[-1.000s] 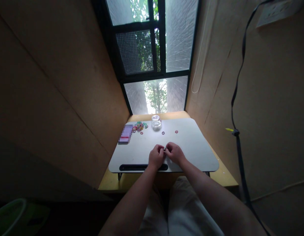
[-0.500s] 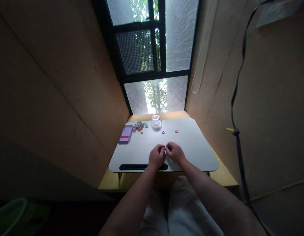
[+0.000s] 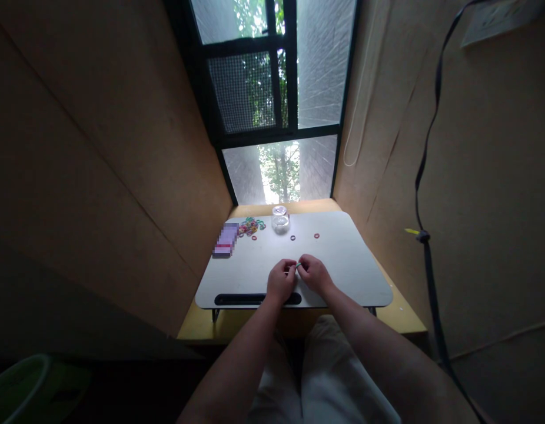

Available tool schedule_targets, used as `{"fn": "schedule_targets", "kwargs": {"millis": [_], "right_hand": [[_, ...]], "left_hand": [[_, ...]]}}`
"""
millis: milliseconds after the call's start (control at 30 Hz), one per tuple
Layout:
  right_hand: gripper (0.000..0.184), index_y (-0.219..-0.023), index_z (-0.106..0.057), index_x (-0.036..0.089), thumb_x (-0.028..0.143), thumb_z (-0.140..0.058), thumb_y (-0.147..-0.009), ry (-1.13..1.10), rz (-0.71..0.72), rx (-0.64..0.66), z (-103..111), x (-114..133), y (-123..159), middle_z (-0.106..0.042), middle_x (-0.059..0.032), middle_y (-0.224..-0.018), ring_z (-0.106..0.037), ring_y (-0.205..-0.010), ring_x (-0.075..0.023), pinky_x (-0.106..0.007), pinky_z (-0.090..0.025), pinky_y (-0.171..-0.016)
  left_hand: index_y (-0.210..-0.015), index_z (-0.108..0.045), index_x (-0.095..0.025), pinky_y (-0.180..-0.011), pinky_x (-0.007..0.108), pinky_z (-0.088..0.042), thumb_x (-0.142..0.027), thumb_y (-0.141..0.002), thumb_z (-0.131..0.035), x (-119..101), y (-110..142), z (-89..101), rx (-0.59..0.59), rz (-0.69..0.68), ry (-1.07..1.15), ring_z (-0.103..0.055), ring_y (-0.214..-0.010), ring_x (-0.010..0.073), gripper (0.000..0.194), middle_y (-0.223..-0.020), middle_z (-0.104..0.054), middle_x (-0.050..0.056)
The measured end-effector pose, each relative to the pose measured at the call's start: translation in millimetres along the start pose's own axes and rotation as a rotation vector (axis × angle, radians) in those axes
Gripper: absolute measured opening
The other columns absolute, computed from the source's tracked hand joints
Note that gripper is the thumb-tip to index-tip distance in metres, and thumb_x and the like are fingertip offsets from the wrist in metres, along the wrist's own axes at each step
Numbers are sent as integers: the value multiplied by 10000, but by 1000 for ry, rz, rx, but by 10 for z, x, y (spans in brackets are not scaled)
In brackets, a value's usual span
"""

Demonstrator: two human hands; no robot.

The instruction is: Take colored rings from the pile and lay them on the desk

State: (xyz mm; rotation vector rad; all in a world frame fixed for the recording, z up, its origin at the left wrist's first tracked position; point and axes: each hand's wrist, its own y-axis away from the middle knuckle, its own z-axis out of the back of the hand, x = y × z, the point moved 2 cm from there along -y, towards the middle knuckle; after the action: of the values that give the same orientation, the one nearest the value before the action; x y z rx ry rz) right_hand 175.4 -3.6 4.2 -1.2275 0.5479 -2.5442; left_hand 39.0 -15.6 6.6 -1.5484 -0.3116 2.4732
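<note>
The left hand (image 3: 282, 281) and right hand (image 3: 314, 274) pinch a small green band (image 3: 298, 265), fingertips nearly together. A clear jar (image 3: 280, 222) stands beyond the fingers.

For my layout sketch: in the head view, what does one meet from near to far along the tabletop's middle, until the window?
Black slot, held green band, small dark ring, clear jar, window.

Green band (image 3: 298, 265): small, slim, light green, no markings readable. Pinched between fingertips, left hand (image 3: 281, 281) at its 9 o'clock, right hand (image 3: 314, 275) at its 3 o'clock. Visible strip short, slanted, 8 to 2 o'clock. Positioned around mid-tabletop (image 3: 347, 268). Ends covered by fingers; full outline and clearance off surface can't tell.
</note>
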Motion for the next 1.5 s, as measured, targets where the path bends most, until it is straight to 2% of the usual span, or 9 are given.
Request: {"fn": "schedule_targets", "kwargs": {"millis": [700, 1067, 1500], "right_hand": [[246, -545, -362, 187, 181, -490, -755, 60, 61, 6, -16, -34, -2, -423, 26, -611, -380, -579, -105, -237, -275, -564], [200, -564, -410, 192, 198, -483, -751, 53, 19, -18, 2, -2, 4, -441, 25, -590, -372, -565, -109, -235, -282, -547], [201, -572, -402, 192, 197, -481, -757, 53, 27, -18, 7, 0, 0, -438, 27, -594, -379, -566, -109, -231, -280, -548]], "left_hand": [[-867, -613, -196, -646, 242, -446, -321, -819, -533, 34, -1, -1, -15, 29, -16, -603, -664, 114, 156, -786, -665, 1], [-867, -617, -186, -640, 249, -433, -334, -822, -525, -25, 18, 20, -21, 27, -45, -579, -659, 117, 180, -759, -656, 6], [-961, -609, -195, -650, 242, -441, -295, -817, -525, -1, 8, -3, 15, 10, -11, -582, -650, 103, 194, -811, -658, 3]]}}
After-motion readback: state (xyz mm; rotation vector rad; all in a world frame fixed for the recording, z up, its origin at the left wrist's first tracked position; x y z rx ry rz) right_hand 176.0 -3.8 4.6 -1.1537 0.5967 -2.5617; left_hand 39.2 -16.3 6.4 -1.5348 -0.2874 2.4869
